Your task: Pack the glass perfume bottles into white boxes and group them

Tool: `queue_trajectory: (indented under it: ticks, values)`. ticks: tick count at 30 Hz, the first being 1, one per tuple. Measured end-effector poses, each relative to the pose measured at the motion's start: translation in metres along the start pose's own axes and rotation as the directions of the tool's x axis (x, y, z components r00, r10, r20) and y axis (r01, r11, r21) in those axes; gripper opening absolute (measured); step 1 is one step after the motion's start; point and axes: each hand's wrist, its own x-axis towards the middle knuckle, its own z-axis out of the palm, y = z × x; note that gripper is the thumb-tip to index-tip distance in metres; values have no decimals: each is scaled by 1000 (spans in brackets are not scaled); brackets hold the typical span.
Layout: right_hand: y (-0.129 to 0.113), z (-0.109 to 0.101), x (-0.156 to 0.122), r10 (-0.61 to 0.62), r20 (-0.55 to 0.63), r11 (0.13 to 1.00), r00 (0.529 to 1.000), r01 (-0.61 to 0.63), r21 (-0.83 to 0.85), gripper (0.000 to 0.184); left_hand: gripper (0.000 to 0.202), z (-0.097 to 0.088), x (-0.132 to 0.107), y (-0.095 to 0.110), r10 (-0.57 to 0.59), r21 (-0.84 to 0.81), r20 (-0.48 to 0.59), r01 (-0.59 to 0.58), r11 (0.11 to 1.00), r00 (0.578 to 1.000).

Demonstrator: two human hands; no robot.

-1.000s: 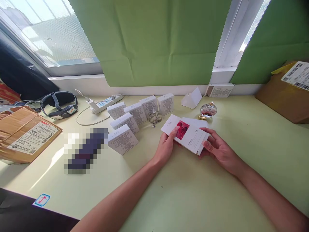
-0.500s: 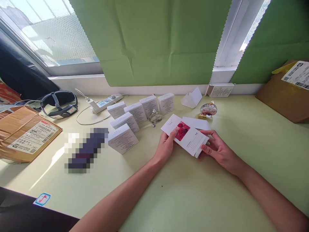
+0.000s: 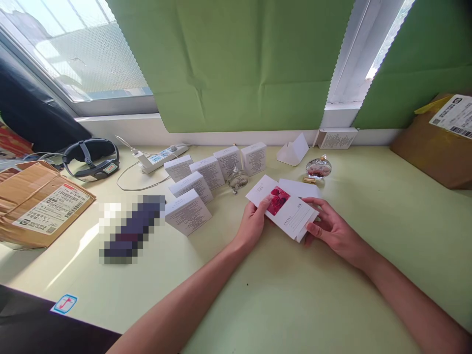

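A white carton (image 3: 293, 219) printed with red roses is held between both my hands above the table. My left hand (image 3: 255, 216) grips its left side, thumb on the top face by the roses. At the carton's right end, my right hand (image 3: 330, 226) has its thumb on the near corner and its fingers along the far edge. The fingers beneath the carton are hidden. Just beyond it lies a flat white card piece (image 3: 299, 187). Behind that are a gold cylindrical cap (image 3: 309, 180) and a round glass perfume bottle (image 3: 318, 168).
Several small white boxes (image 3: 189, 211) stand left of centre, beside another glass bottle (image 3: 238, 180). A folded white card (image 3: 293, 150) and a box (image 3: 337, 138) are at the back. Cardboard parcels (image 3: 438, 142) flank the table; a power strip (image 3: 162, 157) and headband device (image 3: 92, 160) sit back left.
The carton stays in both hands with almost no movement. My right thumb and fingers have shifted very slightly left at its right end.
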Motion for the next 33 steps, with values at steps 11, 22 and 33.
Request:
queue_trajectory:
  ticks: [11, 22, 33]
  values:
    - [-2, 3, 0, -21, 31, 1000, 999, 22, -21, 50, 36, -1, 0, -1, -1, 13, -12, 1, 1000, 1000]
    - [1, 4, -1, -3, 69, 995, 998, -4, 97, 66, 35, 3, 0, 3, 18, 42, -23, -17, 999, 1000]
    - [-3, 9, -3, 10, 82, 997, 997, -16, 77, 73, 35, 0, 1, -3, 46, 64, -14, -45, 997, 999]
